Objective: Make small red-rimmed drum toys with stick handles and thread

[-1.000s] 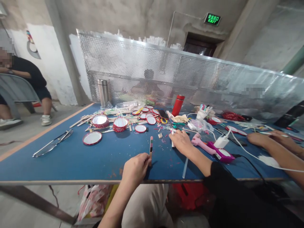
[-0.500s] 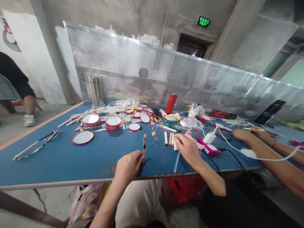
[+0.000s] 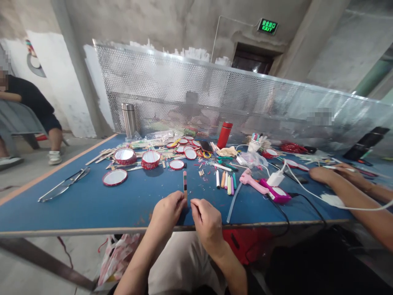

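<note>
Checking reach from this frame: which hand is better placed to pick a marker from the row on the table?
Probably the right hand: it sits on the markers' side and looks free. The left hand grips the striped stick upright.

From my remote seat this reads as a bare craft workshop: I see rough concrete walls, a lit green exit sign (image 3: 267, 26) over a dark doorway, and a perforated metal screen (image 3: 215, 98) dividing a long blue tabletop (image 3: 92, 200). The surface is littered with small round red-rimmed mirrors (image 3: 114, 177), wooden sticks (image 3: 101, 156), coloured markers (image 3: 225, 180), a pink glue gun (image 3: 253, 182) on a trailing cord, and steel and red flasks (image 3: 129, 120). Another worker's forearms (image 3: 346, 184) rest on the tabletop at my right, and someone sits on a chair off to the left.
</note>
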{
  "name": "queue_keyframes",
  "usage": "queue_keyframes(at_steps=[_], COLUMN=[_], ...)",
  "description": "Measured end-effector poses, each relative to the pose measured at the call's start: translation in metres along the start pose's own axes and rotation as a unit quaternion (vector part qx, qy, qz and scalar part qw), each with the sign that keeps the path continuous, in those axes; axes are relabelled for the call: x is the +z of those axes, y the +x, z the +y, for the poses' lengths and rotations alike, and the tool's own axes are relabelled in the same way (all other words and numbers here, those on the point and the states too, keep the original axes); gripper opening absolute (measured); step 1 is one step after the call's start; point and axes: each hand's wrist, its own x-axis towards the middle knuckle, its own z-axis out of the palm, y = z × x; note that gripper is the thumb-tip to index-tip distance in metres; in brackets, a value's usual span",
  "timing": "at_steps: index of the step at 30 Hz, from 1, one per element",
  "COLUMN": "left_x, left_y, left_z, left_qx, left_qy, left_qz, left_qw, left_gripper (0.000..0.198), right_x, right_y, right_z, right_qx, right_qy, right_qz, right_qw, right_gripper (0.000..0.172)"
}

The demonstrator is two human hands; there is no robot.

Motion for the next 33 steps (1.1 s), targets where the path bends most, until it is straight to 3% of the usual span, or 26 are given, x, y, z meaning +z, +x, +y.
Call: queue_keyframes(at_steps=[4,9,21,28,33], left_x=[0.001,-0.003,-0.002,-0.002,0.002], left_y=[0.000,-0.001,-0.001,0.000,0.000], left_z=[-0.005,-0.005,-0.005,-0.004,-0.004], left_qx=[0.014,0.025,0.013,0.008,0.018], left_qy=[-0.056,-0.107,-0.109,-0.101,-0.089], left_qz=[0.027,0.009,0.019,0.018,0.037], left_qw=[0.998,0.994,0.994,0.995,0.995], left_gripper=[0.025,0.027,0.026,0.025,0.016], right_x=[-0.001,-0.004,-0.007,-0.010,-0.016], right_y=[0.000,0.004,0.017,0.019,0.025], right_z=[0.002,-0.002,-0.005,-0.009,0.006], right_qx=[-0.004,0.025,0.094,0.108,0.141], right_qy=[0.010,0.007,-0.005,-0.034,-0.095], right_qz=[-0.018,-0.048,-0.161,-0.185,-0.205], right_qw=[1.000,0.999,0.982,0.976,0.964], right_gripper=[0.025,0.017,0.015,0.014,0.019])
